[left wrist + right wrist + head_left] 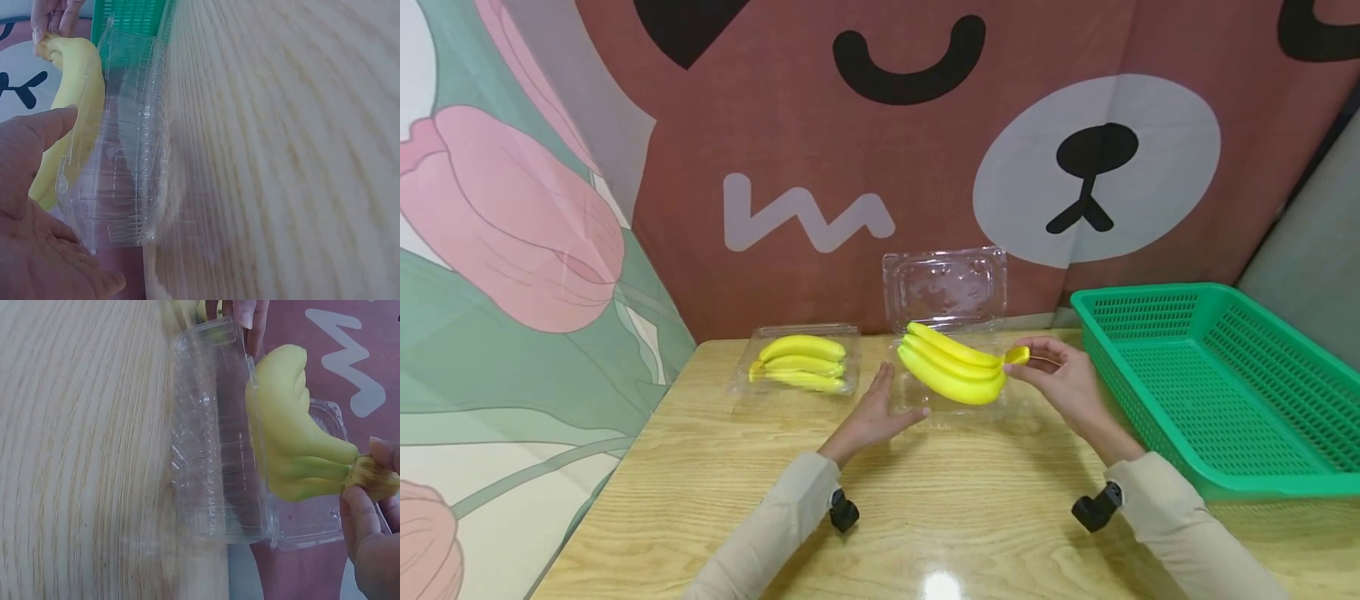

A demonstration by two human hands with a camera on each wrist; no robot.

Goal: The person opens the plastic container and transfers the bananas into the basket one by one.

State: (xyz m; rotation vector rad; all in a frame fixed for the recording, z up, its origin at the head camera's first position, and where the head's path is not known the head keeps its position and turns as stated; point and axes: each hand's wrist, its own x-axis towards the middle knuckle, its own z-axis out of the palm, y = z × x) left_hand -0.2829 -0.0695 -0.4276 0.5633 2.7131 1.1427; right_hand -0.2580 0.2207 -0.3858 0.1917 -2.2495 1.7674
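Note:
My right hand (1062,379) pinches the stem of a yellow banana bunch (955,367) between thumb and fingers. The bunch hangs over a clear plastic clamshell box (943,287) whose lid stands raised against the backdrop. In the right wrist view the bananas (287,425) show at the rim of the box's base (212,437). My left hand (876,411) is at the box's left side with thumb and fingers spread, its fingertips close to the wall, as the left wrist view also shows.
Left of the hands sits a second clear box (853,329) with another banana bunch (801,364) in it. A green plastic basket (1195,417) stands on the right of the wooden table (940,517). A printed cloth backdrop (790,283) rises behind the table.

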